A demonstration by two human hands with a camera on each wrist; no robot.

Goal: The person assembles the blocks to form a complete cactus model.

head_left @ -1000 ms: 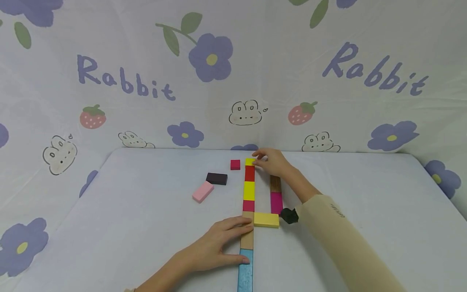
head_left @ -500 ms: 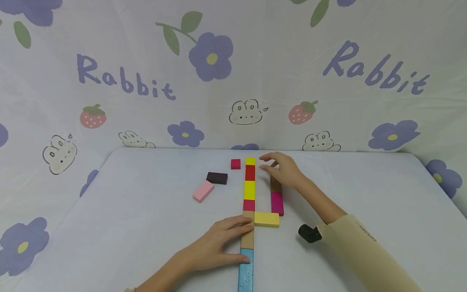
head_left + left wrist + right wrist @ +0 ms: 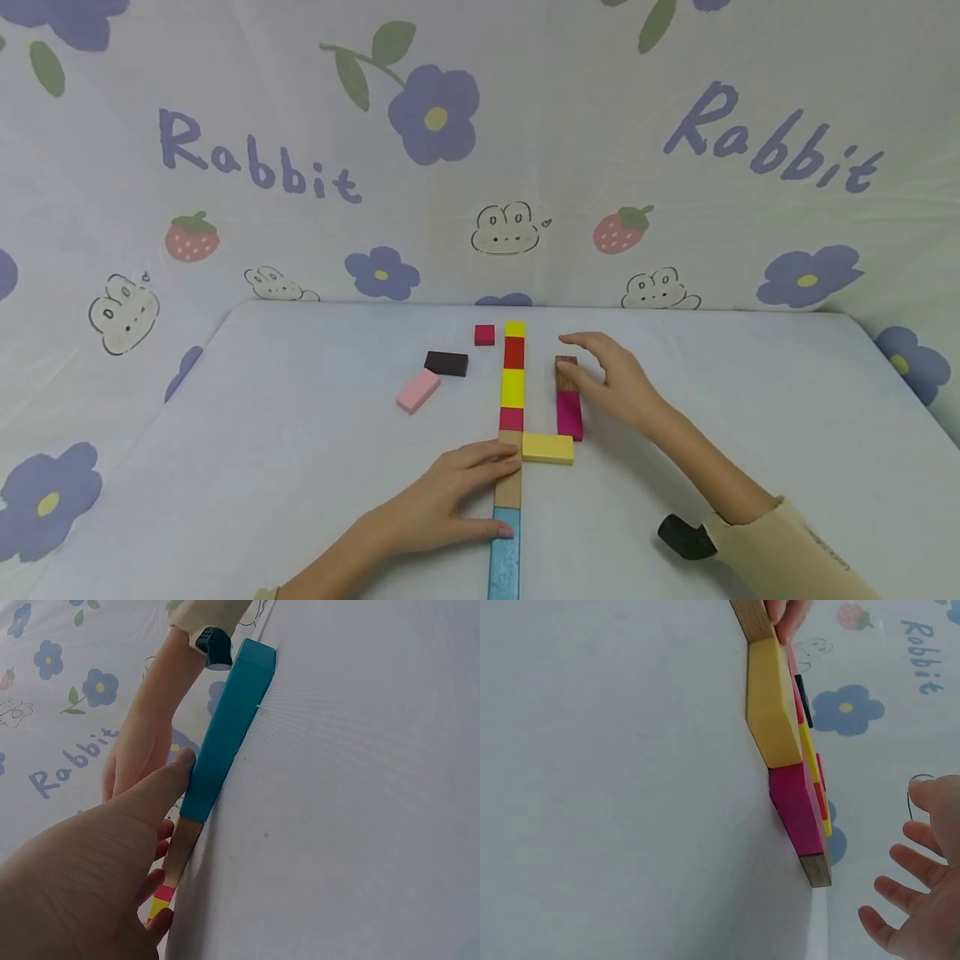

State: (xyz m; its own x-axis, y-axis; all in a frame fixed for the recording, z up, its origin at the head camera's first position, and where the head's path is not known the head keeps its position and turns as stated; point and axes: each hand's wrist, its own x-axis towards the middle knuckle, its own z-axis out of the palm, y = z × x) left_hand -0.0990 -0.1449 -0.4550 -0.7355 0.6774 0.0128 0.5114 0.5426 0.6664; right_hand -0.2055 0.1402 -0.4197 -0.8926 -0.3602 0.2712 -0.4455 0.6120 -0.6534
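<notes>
A straight row of coloured blocks runs away from me: a blue block (image 3: 505, 550), a tan block (image 3: 507, 492), a crimson block (image 3: 512, 419), a yellow block (image 3: 513, 388), a red block (image 3: 514, 352) and a small yellow block (image 3: 515, 328). My left hand (image 3: 431, 504) rests on it, fingers on the tan block and thumb on the blue one. A pale yellow block (image 3: 548, 448) branches right, followed by a magenta block (image 3: 569, 415) and a brown block (image 3: 566, 375). Beside the brown block, my right hand (image 3: 618, 383) has spread fingers and holds nothing, as the right wrist view shows.
Left of the row lie a small crimson cube (image 3: 484, 335), a dark block (image 3: 447, 363) and a pink block (image 3: 418, 391). A white table (image 3: 262, 433) carries everything. Behind it hangs a patterned cloth (image 3: 300, 242). A black device (image 3: 686, 537) sits at the right sleeve.
My right hand has let go of the small yellow block at the row's far end and drawn back to the right, over the brown block. The left hand stays in place.
</notes>
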